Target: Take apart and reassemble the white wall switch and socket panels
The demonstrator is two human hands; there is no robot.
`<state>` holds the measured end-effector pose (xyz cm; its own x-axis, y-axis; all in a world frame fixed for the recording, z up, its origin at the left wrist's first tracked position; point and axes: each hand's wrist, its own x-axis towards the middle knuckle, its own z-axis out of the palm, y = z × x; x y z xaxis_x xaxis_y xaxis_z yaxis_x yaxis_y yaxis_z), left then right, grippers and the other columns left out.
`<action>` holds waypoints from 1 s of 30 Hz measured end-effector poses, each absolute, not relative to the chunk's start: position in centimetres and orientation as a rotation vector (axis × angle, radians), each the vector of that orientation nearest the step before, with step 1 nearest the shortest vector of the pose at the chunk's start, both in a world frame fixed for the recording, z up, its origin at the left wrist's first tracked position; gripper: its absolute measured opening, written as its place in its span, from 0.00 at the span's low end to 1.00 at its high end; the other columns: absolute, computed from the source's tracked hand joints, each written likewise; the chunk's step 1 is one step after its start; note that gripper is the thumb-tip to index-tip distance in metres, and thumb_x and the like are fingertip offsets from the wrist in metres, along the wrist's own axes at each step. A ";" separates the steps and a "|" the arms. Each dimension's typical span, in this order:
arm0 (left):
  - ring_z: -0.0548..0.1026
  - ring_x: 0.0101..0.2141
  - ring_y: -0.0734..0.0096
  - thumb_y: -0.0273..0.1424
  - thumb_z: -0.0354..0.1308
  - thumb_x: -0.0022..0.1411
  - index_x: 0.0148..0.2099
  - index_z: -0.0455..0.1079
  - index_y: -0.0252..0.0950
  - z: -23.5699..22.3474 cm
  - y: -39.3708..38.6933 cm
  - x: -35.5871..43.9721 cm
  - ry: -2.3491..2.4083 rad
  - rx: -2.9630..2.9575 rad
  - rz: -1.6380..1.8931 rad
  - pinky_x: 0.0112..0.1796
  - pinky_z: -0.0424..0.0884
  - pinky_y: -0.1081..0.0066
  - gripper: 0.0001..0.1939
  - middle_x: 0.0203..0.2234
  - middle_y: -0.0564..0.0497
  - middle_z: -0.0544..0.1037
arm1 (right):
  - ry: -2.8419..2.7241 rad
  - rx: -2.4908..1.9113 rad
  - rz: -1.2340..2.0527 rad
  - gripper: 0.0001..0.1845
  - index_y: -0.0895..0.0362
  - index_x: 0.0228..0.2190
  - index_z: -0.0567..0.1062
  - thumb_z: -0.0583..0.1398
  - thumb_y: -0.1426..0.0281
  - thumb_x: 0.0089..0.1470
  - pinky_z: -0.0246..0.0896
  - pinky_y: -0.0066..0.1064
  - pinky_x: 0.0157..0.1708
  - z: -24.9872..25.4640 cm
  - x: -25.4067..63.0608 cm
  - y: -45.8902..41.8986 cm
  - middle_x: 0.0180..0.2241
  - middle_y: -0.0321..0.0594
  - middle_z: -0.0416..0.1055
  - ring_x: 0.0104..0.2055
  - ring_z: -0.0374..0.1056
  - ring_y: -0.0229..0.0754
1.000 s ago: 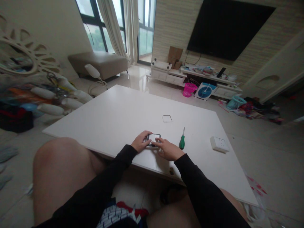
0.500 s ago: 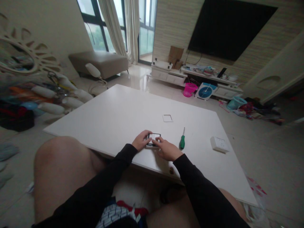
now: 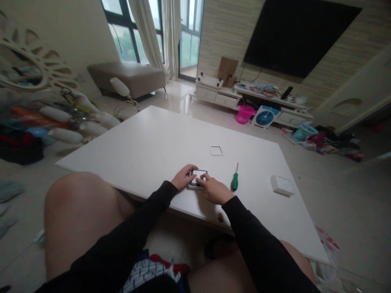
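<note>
1. Head view: a small dark-framed panel sits between a person's left hand and right hand over a white table; both touch it, neither nearer. Its long axis is unclear.
2. The left hand grasps the panel's left side; the right hand's fingers meet its right part, whether pinching cannot be told.
3. Beyond, pink and turquoise baskets stand floorside, contents indistinct.
</note>
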<state>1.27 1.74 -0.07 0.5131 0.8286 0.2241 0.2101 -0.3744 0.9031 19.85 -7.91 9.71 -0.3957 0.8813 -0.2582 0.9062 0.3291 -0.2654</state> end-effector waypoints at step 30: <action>0.75 0.50 0.55 0.37 0.63 0.60 0.54 0.69 0.40 -0.9 1.0 0.7 0.883 2.028 0.870 0.52 0.73 0.55 0.21 0.50 0.46 0.76 | 2.509 1.762 -0.689 0.24 0.51 0.56 0.74 0.62 0.74 0.58 0.68 0.42 0.53 10.0 21.5 -7.2 0.69 0.48 0.59 0.58 0.73 0.52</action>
<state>0.74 1.05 -0.85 0.5318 0.7992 0.2803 0.2923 -0.4838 0.8250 21.49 -7.16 9.95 -0.3712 0.8956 -0.2452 0.8951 0.2750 -0.3508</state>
